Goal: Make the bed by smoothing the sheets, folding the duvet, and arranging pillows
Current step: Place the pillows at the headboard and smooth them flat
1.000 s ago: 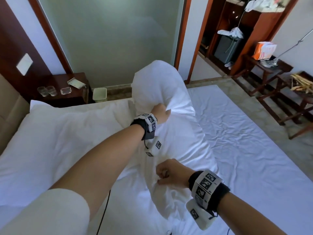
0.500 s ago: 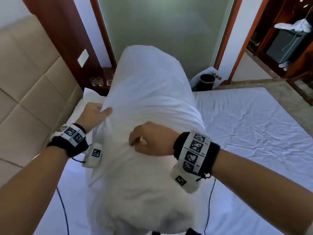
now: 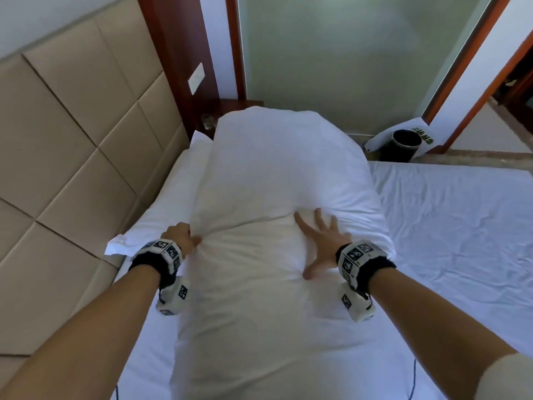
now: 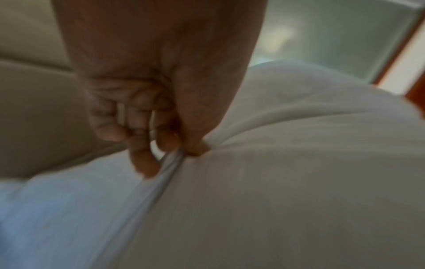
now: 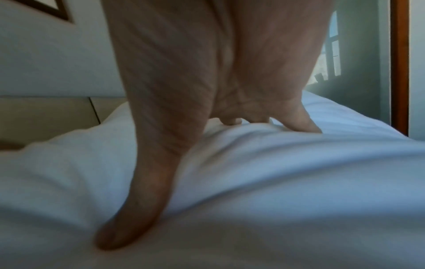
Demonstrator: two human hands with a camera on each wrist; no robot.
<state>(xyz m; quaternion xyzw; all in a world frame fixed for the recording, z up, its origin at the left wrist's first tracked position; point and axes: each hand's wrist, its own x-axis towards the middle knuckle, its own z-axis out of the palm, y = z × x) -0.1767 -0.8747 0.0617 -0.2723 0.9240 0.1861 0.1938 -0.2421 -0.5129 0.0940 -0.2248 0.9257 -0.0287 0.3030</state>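
At nine o'clock in the head view stands the padded headboard [image 3: 72,145], and just inside it a flat pillow [image 3: 170,203] lies against the head of the bed. The left hand [image 3: 180,241] sits at about eight o'clock of the big pillow [image 3: 282,197]; its grip is pinching a gathered fold of the white cover between thumb and curled fingers [image 4: 142,160], as the left wrist view shows. The big pillow fills the centre, lying lengthwise over the flat pillow and the sheet [image 3: 455,226], its far end toward twelve o'clock near the bedside table. The right hand [image 3: 323,241] rests on it at about four o'clock of the crease, its grip spread, fingers straight and pressing down into the filling; the right wrist view shows the thumb [image 5: 138,209] and fingertips sunk in the cloth. At three o'clock the sheet is bare and faintly wrinkled, and at one o'clock a dark bin [image 3: 403,145] stands on the floor.

The step in hand looks like arranging pillows: settling and plumping this one at the head of the bed. The next move probably calls for the left hand to draw the cover taut while the right flattens the bulge, then squaring the pillow to the headboard. The duvet is not in view.
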